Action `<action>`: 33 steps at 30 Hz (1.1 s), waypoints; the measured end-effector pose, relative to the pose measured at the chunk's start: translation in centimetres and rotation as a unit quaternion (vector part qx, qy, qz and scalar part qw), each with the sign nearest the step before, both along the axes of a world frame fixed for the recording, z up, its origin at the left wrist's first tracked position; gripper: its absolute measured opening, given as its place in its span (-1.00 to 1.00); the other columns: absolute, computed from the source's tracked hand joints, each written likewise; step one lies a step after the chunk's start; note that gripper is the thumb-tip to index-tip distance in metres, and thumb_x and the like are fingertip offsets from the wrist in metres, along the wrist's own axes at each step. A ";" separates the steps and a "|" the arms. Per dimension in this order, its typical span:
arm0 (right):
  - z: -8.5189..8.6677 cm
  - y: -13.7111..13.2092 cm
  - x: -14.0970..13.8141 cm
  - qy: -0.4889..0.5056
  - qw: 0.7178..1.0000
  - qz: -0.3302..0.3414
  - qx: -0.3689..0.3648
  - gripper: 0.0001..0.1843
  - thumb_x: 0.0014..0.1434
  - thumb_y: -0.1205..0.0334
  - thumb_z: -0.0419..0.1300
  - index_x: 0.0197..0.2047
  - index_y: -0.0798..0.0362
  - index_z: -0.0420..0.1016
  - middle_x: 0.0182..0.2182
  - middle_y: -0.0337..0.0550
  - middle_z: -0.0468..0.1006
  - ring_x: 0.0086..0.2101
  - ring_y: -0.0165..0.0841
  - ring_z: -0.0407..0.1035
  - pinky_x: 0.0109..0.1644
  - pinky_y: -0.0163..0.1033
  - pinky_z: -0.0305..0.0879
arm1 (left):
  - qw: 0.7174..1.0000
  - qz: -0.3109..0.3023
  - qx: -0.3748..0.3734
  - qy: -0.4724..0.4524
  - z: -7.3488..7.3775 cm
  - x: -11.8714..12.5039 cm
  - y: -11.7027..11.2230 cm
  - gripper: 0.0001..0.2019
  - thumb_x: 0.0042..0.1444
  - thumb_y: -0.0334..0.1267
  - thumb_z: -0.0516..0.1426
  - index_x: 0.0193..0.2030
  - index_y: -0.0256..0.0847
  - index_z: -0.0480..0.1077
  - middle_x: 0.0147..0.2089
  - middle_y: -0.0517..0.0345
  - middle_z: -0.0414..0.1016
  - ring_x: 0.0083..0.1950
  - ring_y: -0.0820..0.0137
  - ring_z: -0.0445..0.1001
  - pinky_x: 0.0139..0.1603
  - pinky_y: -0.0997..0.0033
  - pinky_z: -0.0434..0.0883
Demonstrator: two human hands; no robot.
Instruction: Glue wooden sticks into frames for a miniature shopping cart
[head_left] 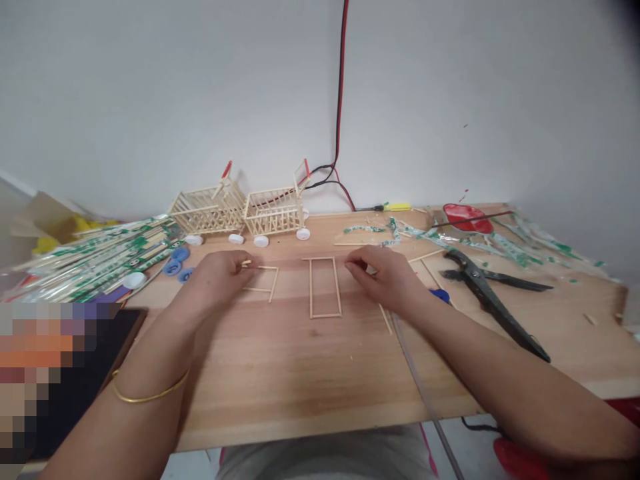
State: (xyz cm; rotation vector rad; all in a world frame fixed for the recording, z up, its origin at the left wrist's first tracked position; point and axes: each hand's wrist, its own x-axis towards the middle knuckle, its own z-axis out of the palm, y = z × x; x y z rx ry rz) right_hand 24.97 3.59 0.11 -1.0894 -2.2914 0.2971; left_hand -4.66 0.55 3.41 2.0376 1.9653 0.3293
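Note:
My left hand [213,283] is closed in a pinch, and the pale end of a short wooden stick [246,264] shows at its fingertips. Beside it lies a small stick frame [275,285], whose left part my hand hides. A rectangular stick frame [311,293] lies flat on the wooden table [280,380], between my two hands. Just right of this rectangle is my right hand [385,277], thumb and forefinger pressed together; whatever may be in them is too small to make out. Loose sticks [385,319] lie partly under that hand.
Two miniature stick carts [207,210] with white wheels stand at the back. Wrapped stick bundles [115,257] and blue rings [173,267] lie left, near a dark tablet [113,360]. At right are cutting pliers [485,283], torn wrappers [515,250] and a red patch [467,219].

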 end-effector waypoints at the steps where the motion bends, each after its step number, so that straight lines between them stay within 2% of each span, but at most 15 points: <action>1: 0.0 0.0 0.0 -0.001 1.000 0.000 -0.001 -0.88 0.14 0.33 0.08 -0.34 0.05 0.45 -0.43 -0.20 0.52 -0.41 -0.41 0.34 -0.29 -0.32 0.18 | 1.000 -0.018 -0.021 0.005 0.0 -0.1 -0.1 -0.67 0.05 -0.04 0.01 -0.30 -0.18 0.50 -0.44 0.17 0.49 -0.44 0.39 0.37 -0.45 0.46 0.17; 4: 0.0 0.1 0.0 0.000 1.000 0.003 -0.008 -0.87 0.14 0.33 0.07 -0.35 0.05 0.45 -0.42 -0.19 0.53 -0.40 -0.40 0.35 -0.28 -0.31 0.19 | 0.997 -0.056 -0.047 0.010 -0.3 -0.1 -0.2 -0.69 0.05 -0.05 0.02 -0.27 -0.15 0.50 -0.49 0.18 0.47 -0.47 0.39 0.36 -0.46 0.45 0.17; 7: 0.0 0.1 0.0 0.003 1.000 0.007 -0.017 -0.85 0.15 0.32 0.06 -0.35 0.06 0.46 -0.41 -0.18 0.53 -0.40 -0.40 0.36 -0.28 -0.30 0.20 | 0.998 -0.068 0.012 -0.006 -1.0 -0.1 0.1 -0.68 0.09 -0.09 0.01 -0.16 -0.15 0.49 -0.28 0.10 0.55 -0.32 0.34 0.44 -0.32 0.41 0.28; 10: 0.1 0.1 -0.1 0.006 1.000 0.005 -0.022 -0.86 0.14 0.32 0.06 -0.36 0.06 0.45 -0.43 -0.18 0.53 -0.42 -0.40 0.35 -0.30 -0.29 0.20 | 0.994 -0.077 0.065 0.029 -1.9 -0.3 0.7 -0.67 0.11 -0.16 -0.02 -0.11 -0.20 0.47 -0.11 -0.01 0.54 -0.12 0.24 0.46 -0.13 0.34 0.31; 12: 0.1 0.1 -0.1 0.004 1.000 0.004 -0.024 -0.86 0.13 0.32 0.07 -0.37 0.06 0.45 -0.45 -0.18 0.52 -0.43 -0.40 0.35 -0.31 -0.30 0.20 | 0.992 -0.074 0.063 0.078 -2.2 -0.4 1.0 -0.68 0.10 -0.20 -0.03 -0.14 -0.22 0.48 -0.13 -0.05 0.54 -0.10 0.21 0.45 -0.11 0.32 0.32; 15: 0.1 0.1 -0.1 0.000 1.000 0.006 -0.026 -0.86 0.13 0.33 0.07 -0.38 0.06 0.45 -0.46 -0.19 0.51 -0.43 -0.40 0.34 -0.32 -0.30 0.19 | 0.986 -0.074 0.055 0.137 -2.4 -0.6 1.2 -0.71 0.10 -0.20 -0.03 -0.24 -0.23 0.48 -0.19 -0.06 0.53 -0.17 0.21 0.46 -0.21 0.34 0.31; 21: 0.1 0.2 0.0 -0.006 1.000 0.003 -0.028 -0.85 0.14 0.32 0.06 -0.37 0.06 0.45 -0.43 -0.19 0.51 -0.41 -0.40 0.34 -0.29 -0.30 0.18 | 0.974 -0.067 0.056 0.207 -2.2 -0.5 1.5 -0.71 0.13 -0.18 -0.06 -0.39 -0.22 0.44 -0.33 -0.03 0.49 -0.28 0.26 0.44 -0.36 0.39 0.23; 30: -0.3 0.3 0.0 -0.008 1.000 0.008 -0.027 -0.85 0.14 0.31 0.06 -0.36 0.05 0.46 -0.40 -0.16 0.54 -0.38 -0.38 0.37 -0.28 -0.29 0.20 | 0.979 -0.118 0.044 0.158 -1.8 -0.6 2.1 -0.76 0.09 -0.26 -0.06 -0.46 -0.22 0.38 -0.37 0.02 0.47 -0.33 0.33 0.39 -0.35 0.40 0.20; 33: -0.3 0.3 0.0 -0.008 0.999 0.008 -0.031 -0.85 0.14 0.32 0.06 -0.35 0.05 0.46 -0.40 -0.17 0.54 -0.38 -0.38 0.37 -0.28 -0.28 0.21 | 0.983 -0.117 0.046 0.135 -1.6 -0.5 2.1 -0.77 0.08 -0.26 -0.05 -0.45 -0.23 0.38 -0.37 0.03 0.47 -0.33 0.34 0.38 -0.32 0.41 0.21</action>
